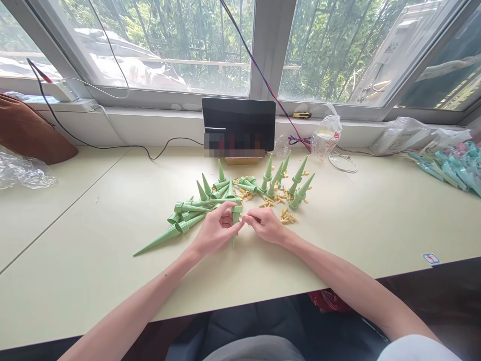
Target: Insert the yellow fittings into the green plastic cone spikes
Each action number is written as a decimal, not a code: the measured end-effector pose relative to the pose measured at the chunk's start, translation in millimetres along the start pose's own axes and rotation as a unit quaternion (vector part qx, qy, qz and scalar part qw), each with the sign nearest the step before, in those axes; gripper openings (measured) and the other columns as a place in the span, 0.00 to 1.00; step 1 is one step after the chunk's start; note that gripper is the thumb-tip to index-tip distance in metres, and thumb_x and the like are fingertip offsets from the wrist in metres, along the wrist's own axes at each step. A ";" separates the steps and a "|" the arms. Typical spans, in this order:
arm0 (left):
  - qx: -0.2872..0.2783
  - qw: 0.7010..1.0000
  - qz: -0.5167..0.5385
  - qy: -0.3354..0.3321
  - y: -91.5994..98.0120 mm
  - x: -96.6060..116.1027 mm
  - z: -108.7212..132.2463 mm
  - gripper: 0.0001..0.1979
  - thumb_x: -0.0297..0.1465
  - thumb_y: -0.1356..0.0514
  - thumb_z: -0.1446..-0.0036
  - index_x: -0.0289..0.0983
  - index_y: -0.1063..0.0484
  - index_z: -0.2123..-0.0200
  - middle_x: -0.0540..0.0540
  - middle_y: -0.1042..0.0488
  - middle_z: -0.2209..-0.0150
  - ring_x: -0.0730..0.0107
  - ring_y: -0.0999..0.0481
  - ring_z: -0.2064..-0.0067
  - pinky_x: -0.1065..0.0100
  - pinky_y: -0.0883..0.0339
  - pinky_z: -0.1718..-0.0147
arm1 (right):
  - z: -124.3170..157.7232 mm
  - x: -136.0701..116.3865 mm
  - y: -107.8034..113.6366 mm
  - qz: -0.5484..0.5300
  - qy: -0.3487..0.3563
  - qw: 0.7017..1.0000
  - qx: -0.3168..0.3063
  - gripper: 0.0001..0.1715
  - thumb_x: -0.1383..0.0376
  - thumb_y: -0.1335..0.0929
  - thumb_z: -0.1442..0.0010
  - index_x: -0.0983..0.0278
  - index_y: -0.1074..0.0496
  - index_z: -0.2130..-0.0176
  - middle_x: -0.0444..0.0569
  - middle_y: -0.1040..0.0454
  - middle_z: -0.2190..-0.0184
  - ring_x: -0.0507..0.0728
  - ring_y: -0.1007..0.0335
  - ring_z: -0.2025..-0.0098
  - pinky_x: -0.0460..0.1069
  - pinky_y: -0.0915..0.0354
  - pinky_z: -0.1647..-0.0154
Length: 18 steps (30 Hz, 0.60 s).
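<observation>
My left hand (214, 228) is closed around a green plastic spike (236, 217), which hangs tip down with its collar at the top. Against the spike's side, the fingers of my right hand (267, 225) are pinched together; whatever they hold is too small and covered to make out. To the left lies a heap of similar green spikes (188, 226), some on their sides and a few standing tip up. Several upright spikes (299, 194) at the right have small yellow pieces fitted at their sides. Loose yellow pieces (287, 216) lie near my right hand.
Behind the spikes a dark-screened tablet (239, 123) leans by the window sill. A plastic bag (326, 138) and a coiled white cable (342, 163) are at the back right. Teal packets (456, 168) are piled far right; a brown bag (32, 128) sits far left.
</observation>
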<state>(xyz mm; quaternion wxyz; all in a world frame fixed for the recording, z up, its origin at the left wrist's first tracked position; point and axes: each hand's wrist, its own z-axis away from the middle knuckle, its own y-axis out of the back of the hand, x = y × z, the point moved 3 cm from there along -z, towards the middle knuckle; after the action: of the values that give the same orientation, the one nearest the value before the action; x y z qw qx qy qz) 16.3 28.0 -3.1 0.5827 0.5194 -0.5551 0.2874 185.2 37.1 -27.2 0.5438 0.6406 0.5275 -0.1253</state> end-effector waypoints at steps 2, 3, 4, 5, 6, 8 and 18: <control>-0.031 0.999 0.011 0.015 -1.2 -2.3 0.2 0.18 0.37 0.35 0.44 0.40 0.34 0.53 0.53 0.28 0.71 0.70 0.24 0.72 0.67 0.26 0.70 | 0.0 -0.2 -0.1 -0.001 0.000 1.000 -0.001 0.25 0.56 0.40 0.32 0.62 0.45 0.78 0.40 0.47 0.82 0.49 0.50 0.78 0.46 0.50 0.75; -0.039 0.999 0.015 0.020 -1.4 -3.2 0.3 0.18 0.37 0.36 0.44 0.40 0.35 0.52 0.52 0.28 0.70 0.70 0.23 0.72 0.67 0.26 0.69 | 0.0 -0.6 -0.1 -0.002 -0.001 1.000 -0.003 0.25 0.56 0.40 0.31 0.62 0.45 0.78 0.40 0.47 0.82 0.49 0.51 0.78 0.46 0.50 0.75; -0.038 0.999 0.015 0.021 -1.1 -3.6 0.3 0.18 0.37 0.36 0.44 0.40 0.35 0.52 0.53 0.28 0.70 0.70 0.24 0.72 0.67 0.26 0.69 | 0.1 -1.0 -0.1 -0.003 -0.002 1.000 -0.005 0.26 0.56 0.41 0.31 0.62 0.46 0.78 0.40 0.47 0.82 0.49 0.51 0.79 0.46 0.50 0.75; -0.038 0.999 0.015 0.020 -1.1 -3.9 0.4 0.18 0.36 0.36 0.44 0.40 0.35 0.52 0.53 0.29 0.70 0.70 0.24 0.72 0.66 0.26 0.69 | 0.1 -1.4 -0.1 -0.004 -0.004 1.000 -0.009 0.26 0.55 0.41 0.31 0.62 0.46 0.79 0.40 0.47 0.82 0.49 0.52 0.79 0.46 0.50 0.75; -0.038 0.999 0.014 0.020 -1.2 -3.9 0.5 0.18 0.36 0.36 0.44 0.40 0.35 0.52 0.53 0.29 0.70 0.70 0.24 0.72 0.66 0.26 0.69 | 0.2 -1.7 0.0 -0.004 -0.008 1.000 -0.011 0.27 0.55 0.42 0.31 0.62 0.47 0.79 0.40 0.47 0.82 0.49 0.52 0.79 0.46 0.50 0.75; -0.040 0.999 0.016 0.020 -1.6 -3.7 0.7 0.19 0.37 0.36 0.44 0.40 0.35 0.52 0.53 0.30 0.70 0.70 0.24 0.72 0.66 0.26 0.69 | 0.3 -2.4 0.4 -0.003 -0.012 1.000 -0.016 0.28 0.54 0.43 0.30 0.62 0.47 0.79 0.40 0.47 0.82 0.49 0.52 0.79 0.47 0.50 0.75; -0.043 0.998 0.030 0.018 -1.5 -3.6 0.9 0.19 0.37 0.35 0.44 0.41 0.36 0.52 0.52 0.29 0.69 0.70 0.23 0.71 0.67 0.25 0.70 | 0.2 -2.4 -0.2 -0.008 -0.014 1.000 -0.013 0.31 0.52 0.44 0.29 0.63 0.49 0.80 0.40 0.50 0.83 0.48 0.54 0.79 0.47 0.51 0.75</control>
<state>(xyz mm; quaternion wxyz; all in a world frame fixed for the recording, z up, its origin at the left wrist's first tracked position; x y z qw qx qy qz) 16.6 27.6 -7.0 0.6053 0.4715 -0.5718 0.2903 184.2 35.7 -25.6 0.5585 0.6276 0.5263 -0.1316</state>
